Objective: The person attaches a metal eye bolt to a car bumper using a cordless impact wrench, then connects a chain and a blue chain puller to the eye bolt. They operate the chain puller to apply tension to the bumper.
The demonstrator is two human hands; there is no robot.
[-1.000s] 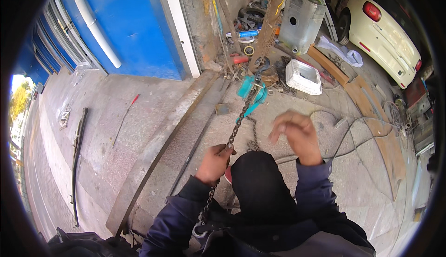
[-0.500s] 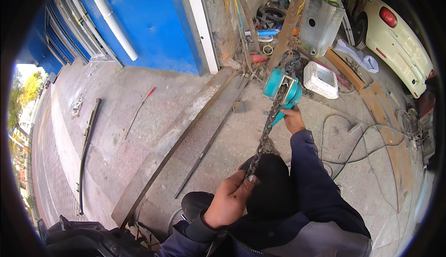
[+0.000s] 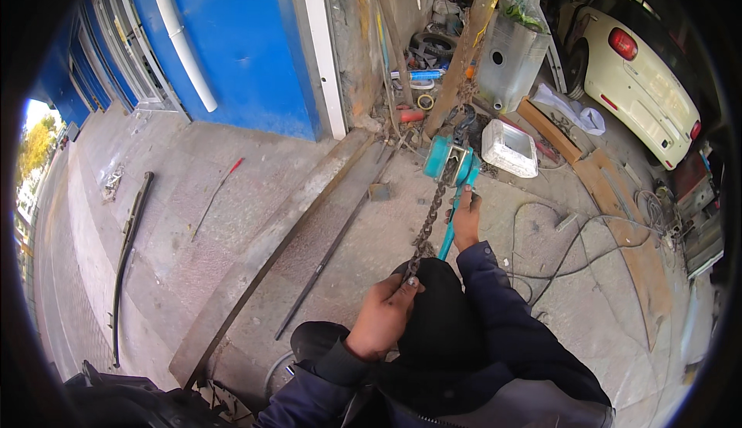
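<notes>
A teal lever chain hoist point(image 3: 448, 159) hangs by its upper hook near the foot of a leaning wooden post point(image 3: 456, 72). From its body a dark, dirty link chain point(image 3: 430, 219) runs down toward me over my black-trousered knee. My left hand point(image 3: 382, 316) is closed round the chain's near end, thumb on top. My right hand point(image 3: 465, 223) wraps round the hoist's teal lever point(image 3: 449, 236), which points down toward me, right of the chain. The fingers' far side and whatever lies below the left fist are hidden.
A long metal beam point(image 3: 270, 246) and a thin bar point(image 3: 328, 254) lie on the ground to the left. Right of the hoist are a white square frame point(image 3: 510, 148), loose cable point(image 3: 572, 254) and wooden boards point(image 3: 618, 211). A cream car point(image 3: 641, 80) stands far right.
The lever has swung and now shows its length toward me, with my right hand still on it. My left hand keeps its grip on the chain. The whole view has shifted slightly.
</notes>
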